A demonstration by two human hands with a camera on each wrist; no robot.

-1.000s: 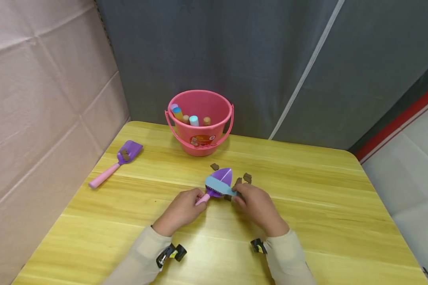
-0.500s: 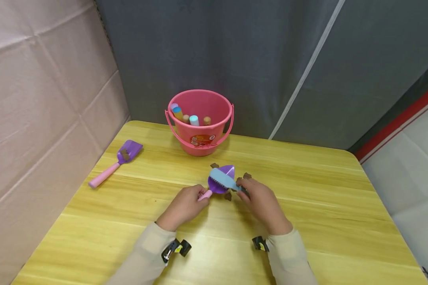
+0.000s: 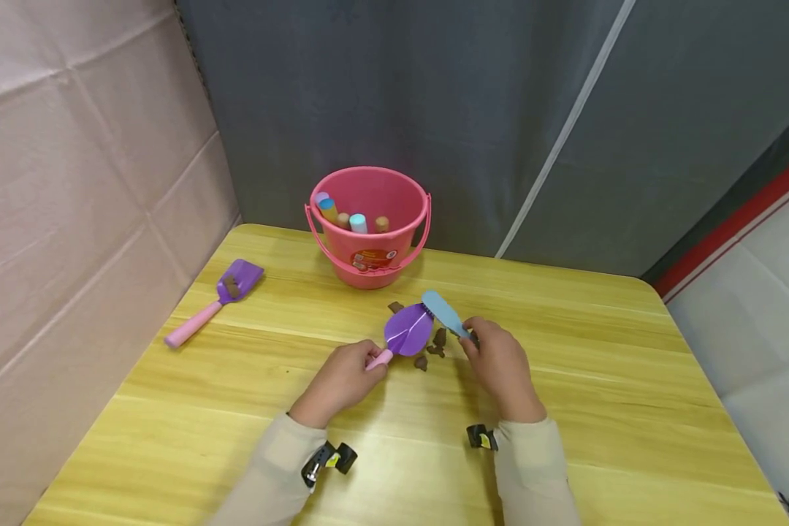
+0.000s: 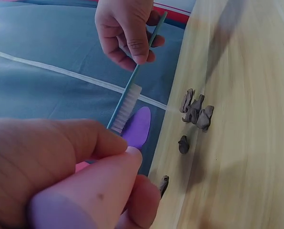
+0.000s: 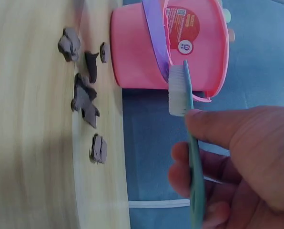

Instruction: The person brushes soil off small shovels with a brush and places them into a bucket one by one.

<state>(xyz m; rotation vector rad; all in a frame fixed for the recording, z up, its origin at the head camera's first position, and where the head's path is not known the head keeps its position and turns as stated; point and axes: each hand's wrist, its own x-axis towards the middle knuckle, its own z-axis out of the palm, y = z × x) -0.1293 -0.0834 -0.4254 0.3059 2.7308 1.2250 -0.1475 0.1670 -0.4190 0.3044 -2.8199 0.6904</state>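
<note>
My left hand grips the pink handle of a toy trowel. The trowel's purple pointed blade is held above the table. In my right hand is the handle of a light blue brush. Its white bristles meet the blade near the tip; the right wrist view shows them against the blade's edge. Several brown crumbly lumps lie on the table beside and below the blade. One more lump sits behind it, towards the bucket.
A pink bucket with its handle down stands at the back, holding several coloured stick-like pieces. To the left lies a purple shovel with a pink handle and a brown lump in its scoop. A grey curtain hangs behind the table.
The brush has moved from across the blade near its handle end to the tip, going right and away from me with my right hand. The trowel has shifted slightly right.
</note>
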